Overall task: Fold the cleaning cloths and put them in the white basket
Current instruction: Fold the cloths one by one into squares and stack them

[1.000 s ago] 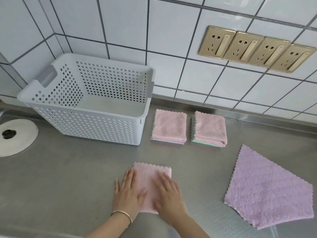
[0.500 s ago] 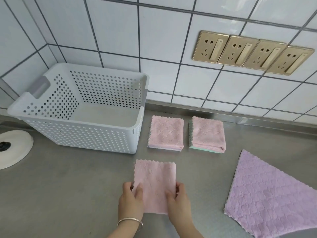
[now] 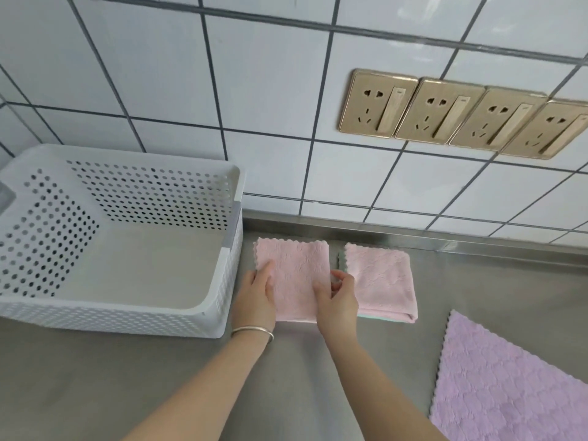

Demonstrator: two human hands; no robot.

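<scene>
My left hand (image 3: 256, 294) and my right hand (image 3: 337, 297) hold a folded pink cloth (image 3: 294, 275) by its two side edges, thumbs on top. The cloth is at the back of the steel counter, right beside the white basket (image 3: 127, 316). It covers the spot where a folded pink pile lay, and that pile is hidden beneath it. A second folded pink pile (image 3: 381, 281) with a green edge lies just to the right. The perforated basket has nothing inside. An unfolded lilac cloth (image 3: 509, 377) lies flat at the front right.
A tiled wall rises directly behind the counter, with a row of gold sockets (image 3: 461, 119) at the upper right. The steel counter (image 3: 95, 377) stretches bare in front of the basket.
Both hands stopped pressing the folded pink cloth, took it by its sides and carried it from the counter's front to the back, over the left pile beside the basket.
</scene>
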